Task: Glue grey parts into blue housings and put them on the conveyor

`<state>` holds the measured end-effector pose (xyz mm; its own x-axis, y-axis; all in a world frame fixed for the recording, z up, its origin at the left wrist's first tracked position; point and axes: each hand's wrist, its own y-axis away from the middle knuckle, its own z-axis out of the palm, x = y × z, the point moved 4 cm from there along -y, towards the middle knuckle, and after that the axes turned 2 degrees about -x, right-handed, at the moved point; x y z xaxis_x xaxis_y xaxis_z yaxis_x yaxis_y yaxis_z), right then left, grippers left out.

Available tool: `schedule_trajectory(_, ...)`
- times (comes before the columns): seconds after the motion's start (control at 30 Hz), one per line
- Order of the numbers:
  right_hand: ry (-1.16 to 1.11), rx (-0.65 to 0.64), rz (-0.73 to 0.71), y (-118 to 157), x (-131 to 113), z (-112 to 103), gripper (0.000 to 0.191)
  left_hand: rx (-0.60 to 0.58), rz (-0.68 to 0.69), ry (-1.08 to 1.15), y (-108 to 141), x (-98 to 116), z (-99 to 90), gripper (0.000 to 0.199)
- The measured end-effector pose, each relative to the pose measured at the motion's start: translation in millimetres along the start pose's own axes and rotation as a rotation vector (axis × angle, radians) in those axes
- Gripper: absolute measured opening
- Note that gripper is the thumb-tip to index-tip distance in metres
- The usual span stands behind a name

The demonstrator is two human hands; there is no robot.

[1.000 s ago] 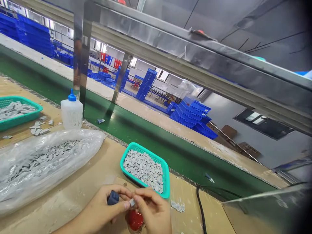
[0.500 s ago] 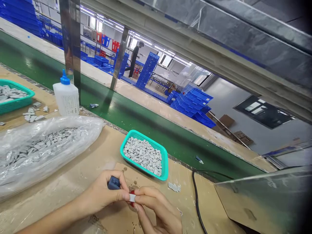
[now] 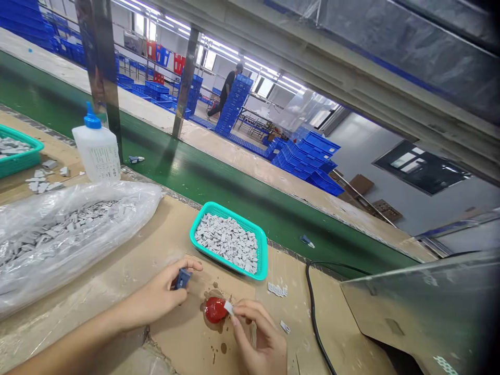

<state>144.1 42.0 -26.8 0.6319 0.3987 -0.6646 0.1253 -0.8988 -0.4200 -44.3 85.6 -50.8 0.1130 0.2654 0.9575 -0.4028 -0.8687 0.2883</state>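
Note:
My left hand (image 3: 172, 289) is curled around a dark blue plastic part (image 3: 182, 279), with its index finger stretched out. Between the thumb and fingers of my right hand (image 3: 260, 333) is a small light grey plastic piece (image 3: 228, 308). The piece is over the right edge of a glossy red round object or puddle (image 3: 215, 310); whether they touch I cannot tell. A wet stain rings the red spot on the cardboard. Beyond my hands stands a green basket (image 3: 264, 260) full of similar grey pieces (image 3: 228, 239).
A clear plastic bag (image 3: 133, 208) of grey parts lies at left, beside a white bottle (image 3: 102, 156) with a blue cap. A row of grey pieces (image 3: 277, 289) sits right of the basket. A black cable (image 3: 312, 312) crosses the bench. Past it runs a green conveyor (image 3: 281, 229).
My hands have drawn apart. The grey piece, which both held, is now only in my right hand, lower and to the right. The red spot is uncovered. In the background a person has walked right.

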Motion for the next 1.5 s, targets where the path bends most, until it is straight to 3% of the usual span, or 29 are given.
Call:
schedule_trajectory(0.2, -0.001, 0.029, 0.062, 16, 17, 8, 0.007, -0.076, 0.088, 0.111, 0, 1, 2.1, 0.046)
schedule_trajectory(0.4, 0.009, 0.038, 0.062, 15, 18, 10, 0.007, -0.077, -0.005, 0.214, -1, 4, 2.4, 0.045)
schedule_trajectory(0.73, 0.03, 0.077, -0.037, 13, 12, 9, 0.009, -0.125, 0.148, 0.179, -5, 6, 1.6, 0.032)
schedule_trajectory(0.97, 0.032, 0.082, -0.043, 14, 10, 8, 0.011, -0.106, 0.075, 0.233, -5, 1, 5.1, 0.04)
schedule_trajectory(1.17, 0.036, 0.105, -0.04, 12, 5, 2, 0.012, -0.106, 0.132, 0.11, -5, 3, 4.5, 0.031)
schedule_trajectory(1.37, 0.041, 0.096, -0.039, 9, 6, -4, 0.011, -0.017, 0.206, -0.141, -1, 6, 4.4, 0.036)
schedule_trajectory(1.5, 0.002, 0.035, -0.046, 10, 8, -1, 0.011, -0.047, 0.2, -0.115, 0, 8, 7.9, 0.037)
